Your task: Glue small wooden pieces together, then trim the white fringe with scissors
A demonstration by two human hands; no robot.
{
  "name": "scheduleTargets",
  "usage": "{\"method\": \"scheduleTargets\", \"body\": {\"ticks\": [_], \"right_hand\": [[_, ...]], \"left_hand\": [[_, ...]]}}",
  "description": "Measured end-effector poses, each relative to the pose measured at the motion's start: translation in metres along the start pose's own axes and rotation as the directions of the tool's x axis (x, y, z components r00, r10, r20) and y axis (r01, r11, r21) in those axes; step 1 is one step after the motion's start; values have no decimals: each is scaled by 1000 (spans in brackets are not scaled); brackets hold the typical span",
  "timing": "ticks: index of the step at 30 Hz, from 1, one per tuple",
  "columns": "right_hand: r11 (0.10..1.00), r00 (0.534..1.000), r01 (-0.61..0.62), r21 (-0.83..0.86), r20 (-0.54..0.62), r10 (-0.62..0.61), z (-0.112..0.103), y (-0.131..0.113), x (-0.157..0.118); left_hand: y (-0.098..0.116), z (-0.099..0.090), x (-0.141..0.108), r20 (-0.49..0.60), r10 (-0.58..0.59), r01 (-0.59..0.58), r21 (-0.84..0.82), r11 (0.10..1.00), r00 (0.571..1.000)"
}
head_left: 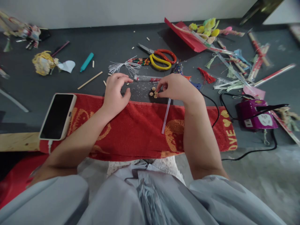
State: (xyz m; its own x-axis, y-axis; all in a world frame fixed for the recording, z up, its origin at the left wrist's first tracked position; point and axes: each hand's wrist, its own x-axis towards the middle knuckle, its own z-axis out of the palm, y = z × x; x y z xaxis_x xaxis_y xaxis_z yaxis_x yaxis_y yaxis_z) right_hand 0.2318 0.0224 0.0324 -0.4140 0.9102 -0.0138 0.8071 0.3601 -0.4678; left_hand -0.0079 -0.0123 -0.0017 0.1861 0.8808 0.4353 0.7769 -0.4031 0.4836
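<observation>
The right hand (174, 87) is pinching at small pale flower-like pieces (153, 92) on a dark round base near the table's middle; whether it is gripping one, I cannot tell. The left hand (117, 92) is hovering, fingers loosely curled and empty. A red towel (140, 131) is covering the grey table's (91, 86) near edge, a pale wall (112, 12) is rising behind, and concrete floor (262, 175) is showing near right.

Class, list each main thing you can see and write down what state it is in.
Phone: face up, screen dark, cable plugged in.
Scissors: lying flat, blades apparently closed.
Red towel: spread out, slightly creased.
Teal pen: lying on its side.
Pale stick: lying partly on the towel.
Left hand: open, empty.
Right hand: pinching a small flower-shaped piece.
</observation>
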Motion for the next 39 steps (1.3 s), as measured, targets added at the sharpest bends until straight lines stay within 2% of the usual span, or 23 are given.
{"method": "scheduleTargets", "body": {"ticks": [5,13,17,24,31,39], "right_hand": [[999,1000,-2,49,19,2,-2,-2,0],[993,996,81,83,38,-84,3,-7,0],[994,997,62,85,43,-66,2,-7,1],[999,997,24,47,-81,-20,6,-3,2],[1000,999,-7,-12,-52,6,8,-1,4],[999,999,-13,-40,-47,11,8,-2,3]], "left_hand": [[1,-1,0,6,-4,4,0,1000,1000],[2,-1,0,10,1,-1,2,1000,1000],[3,-1,0,16,1,-1,-6,1000,1000],[2,0,0,26,1,-1,-7,1000,1000],[4,-1,0,38,4,-6,34,999,999],[-1,-3,4,55,-75,69,100,993,996]]}}
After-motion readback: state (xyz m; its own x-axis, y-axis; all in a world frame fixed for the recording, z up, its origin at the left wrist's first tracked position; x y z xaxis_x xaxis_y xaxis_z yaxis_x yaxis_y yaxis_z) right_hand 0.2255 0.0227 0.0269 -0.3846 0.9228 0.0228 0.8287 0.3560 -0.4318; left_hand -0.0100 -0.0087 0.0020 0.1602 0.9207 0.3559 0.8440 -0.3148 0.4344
